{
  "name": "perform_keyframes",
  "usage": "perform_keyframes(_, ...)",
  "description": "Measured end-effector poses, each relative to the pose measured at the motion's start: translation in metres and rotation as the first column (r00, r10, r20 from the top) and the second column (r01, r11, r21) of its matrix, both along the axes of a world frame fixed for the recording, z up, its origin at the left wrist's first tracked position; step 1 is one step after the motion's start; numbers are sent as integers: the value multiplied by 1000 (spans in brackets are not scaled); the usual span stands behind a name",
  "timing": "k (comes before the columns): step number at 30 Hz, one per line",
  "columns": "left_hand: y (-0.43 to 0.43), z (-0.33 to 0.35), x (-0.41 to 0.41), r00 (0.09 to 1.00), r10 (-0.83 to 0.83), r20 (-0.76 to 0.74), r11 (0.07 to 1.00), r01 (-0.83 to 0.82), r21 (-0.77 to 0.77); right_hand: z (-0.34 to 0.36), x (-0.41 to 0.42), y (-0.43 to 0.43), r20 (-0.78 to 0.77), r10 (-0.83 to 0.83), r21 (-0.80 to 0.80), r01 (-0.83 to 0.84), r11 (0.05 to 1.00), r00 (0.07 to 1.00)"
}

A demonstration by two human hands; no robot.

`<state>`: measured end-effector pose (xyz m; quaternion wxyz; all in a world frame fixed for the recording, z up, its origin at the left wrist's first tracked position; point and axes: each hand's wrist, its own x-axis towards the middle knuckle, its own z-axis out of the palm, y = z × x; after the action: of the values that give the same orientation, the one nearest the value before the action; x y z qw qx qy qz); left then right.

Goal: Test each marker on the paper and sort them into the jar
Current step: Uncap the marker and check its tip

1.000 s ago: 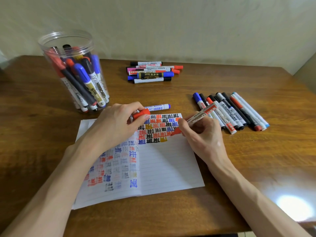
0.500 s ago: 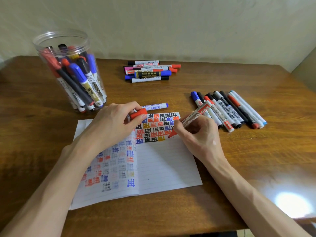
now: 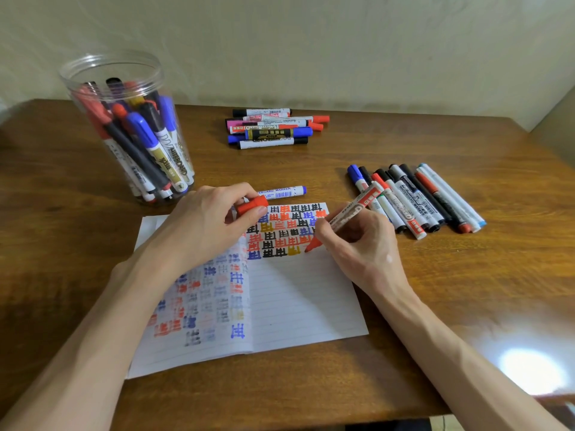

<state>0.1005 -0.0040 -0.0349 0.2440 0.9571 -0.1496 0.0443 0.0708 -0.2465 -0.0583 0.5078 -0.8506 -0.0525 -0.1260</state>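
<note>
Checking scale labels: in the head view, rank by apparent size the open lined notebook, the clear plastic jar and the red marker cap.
1. Open lined notebook
2. Clear plastic jar
3. Red marker cap, in the left hand

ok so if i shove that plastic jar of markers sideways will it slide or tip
The jar looks tall and narrow, so a push near its rim would probably tip it. The markers inside lean to one side, likely making it unsteady. Its clear wall looks thin and light; a low push probably slides it across the table.
</note>
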Motion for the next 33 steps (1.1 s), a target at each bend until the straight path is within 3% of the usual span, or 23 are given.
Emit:
perform_keyframes(5,0,0,0,1000,5,-9,1000,-4,4,1,2,-3,-14,-80,-12,80,997,997)
perform_keyframes(18,0,-1,1,1000,1,-8,1000,-1,2,0,3,-4,-64,37,54,-34,998,997)
perform_keyframes(33,3,-3,3,1000,-14,-3,1000,14,-17,-1,4,-3,-45,42,36,-40,999,998)
